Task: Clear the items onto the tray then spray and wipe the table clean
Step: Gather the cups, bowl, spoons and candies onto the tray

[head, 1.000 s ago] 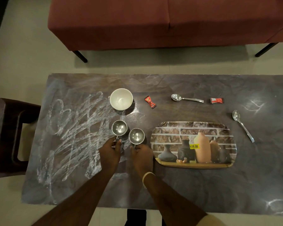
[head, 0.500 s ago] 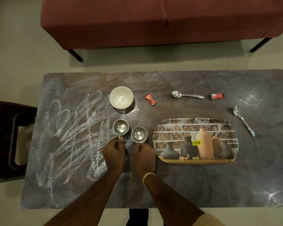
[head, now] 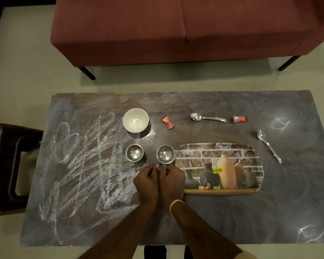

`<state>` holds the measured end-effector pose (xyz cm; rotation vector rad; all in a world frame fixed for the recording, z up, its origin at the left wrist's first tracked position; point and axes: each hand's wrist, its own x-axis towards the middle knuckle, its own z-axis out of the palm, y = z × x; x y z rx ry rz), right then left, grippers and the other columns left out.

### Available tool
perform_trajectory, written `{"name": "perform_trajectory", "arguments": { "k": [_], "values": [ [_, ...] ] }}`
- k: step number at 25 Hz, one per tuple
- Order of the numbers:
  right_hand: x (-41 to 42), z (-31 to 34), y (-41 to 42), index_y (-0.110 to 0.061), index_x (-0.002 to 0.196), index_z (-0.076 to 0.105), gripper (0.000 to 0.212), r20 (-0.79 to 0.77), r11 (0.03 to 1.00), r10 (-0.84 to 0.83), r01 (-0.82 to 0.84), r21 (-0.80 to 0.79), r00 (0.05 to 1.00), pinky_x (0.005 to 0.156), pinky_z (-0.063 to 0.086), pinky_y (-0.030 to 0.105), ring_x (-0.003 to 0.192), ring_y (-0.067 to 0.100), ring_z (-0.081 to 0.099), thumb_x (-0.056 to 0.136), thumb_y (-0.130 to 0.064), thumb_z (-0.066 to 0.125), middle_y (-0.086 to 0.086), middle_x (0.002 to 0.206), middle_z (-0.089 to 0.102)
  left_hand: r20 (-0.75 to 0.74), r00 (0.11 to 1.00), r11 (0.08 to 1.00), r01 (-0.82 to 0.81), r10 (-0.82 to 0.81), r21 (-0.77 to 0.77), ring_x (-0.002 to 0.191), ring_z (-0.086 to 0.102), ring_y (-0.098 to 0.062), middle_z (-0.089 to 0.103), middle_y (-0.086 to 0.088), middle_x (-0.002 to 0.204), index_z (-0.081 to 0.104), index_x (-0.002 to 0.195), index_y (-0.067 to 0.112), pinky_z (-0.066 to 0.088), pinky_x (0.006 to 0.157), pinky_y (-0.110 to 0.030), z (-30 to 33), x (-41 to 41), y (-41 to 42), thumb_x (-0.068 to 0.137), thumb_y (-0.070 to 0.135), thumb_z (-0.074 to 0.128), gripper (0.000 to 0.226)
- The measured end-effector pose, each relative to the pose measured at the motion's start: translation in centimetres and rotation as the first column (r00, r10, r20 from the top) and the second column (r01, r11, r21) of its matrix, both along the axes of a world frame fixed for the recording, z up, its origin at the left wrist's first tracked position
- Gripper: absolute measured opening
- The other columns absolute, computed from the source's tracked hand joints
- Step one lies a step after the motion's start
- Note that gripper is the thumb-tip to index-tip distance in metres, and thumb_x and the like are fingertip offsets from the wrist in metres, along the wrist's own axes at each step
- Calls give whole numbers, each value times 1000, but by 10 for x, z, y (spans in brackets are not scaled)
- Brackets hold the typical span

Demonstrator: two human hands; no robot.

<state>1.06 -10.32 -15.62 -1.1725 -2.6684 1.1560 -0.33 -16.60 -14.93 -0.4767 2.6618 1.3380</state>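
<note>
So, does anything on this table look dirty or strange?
Yes. White chalky scribble marks cover the left part of the table, up to the white bowl and steel cups. The tray still carries a yellow price sticker.

Two cups (head: 134,152) stand left of the tray (head: 251,190), bowl (head: 135,120) behind.

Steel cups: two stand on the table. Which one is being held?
The right cup, beside the tray; both hands pinch its handle. The left cup stands alone, untouched.
</note>
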Motion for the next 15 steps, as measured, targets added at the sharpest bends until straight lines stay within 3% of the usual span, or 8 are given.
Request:
{"name": "perform_trajectory", "arguments": {
  "k": [3,6,10,12,15],
  "values": [
    [1,17,33,-8,71,69,30,31,998,-55,55,4,998,58,42,30,62,25,63,92,-28,62,9,70,68,12,998,994,55,-57,95,65,64,-5,75,0,76,78,85,13,43,62,-2,9,0,32,87,19,69,11],
    [8,20,75,-7,63,67,27,2,995,-65,64,70,998,54,39,29,58,30,63,87,-21,68,12,63,67,28,995,981,85,-91,174,68,65,-5,76,-2,80,77,89,13,46,63,-11,13,4,72,86,19,70,9],
    [25,5,122,-7,60,63,30,6,995,-94,94,27,996,54,40,34,58,33,62,88,-17,67,13,61,66,3,987,975,156,-158,160,80,64,-3,77,-7,94,71,116,10,37,66,8,3,11,117,85,16,72,31],
    [35,-4,139,-7,59,62,32,15,995,-101,101,17,995,53,35,32,56,31,59,89,-17,64,11,59,64,-9,973,961,231,-233,153,87,66,-3,77,-6,100,66,124,15,37,69,8,-7,16,133,86,18,70,38],
    [46,-14,156,-10,58,60,35,19,996,-91,91,-24,996,51,39,35,52,23,55,92,-20,60,6,55,60,-19,951,938,307,-308,159,96,70,-10,75,-4,107,62,128,20,43,75,0,-20,22,148,88,22,68,40]
  ]
}}
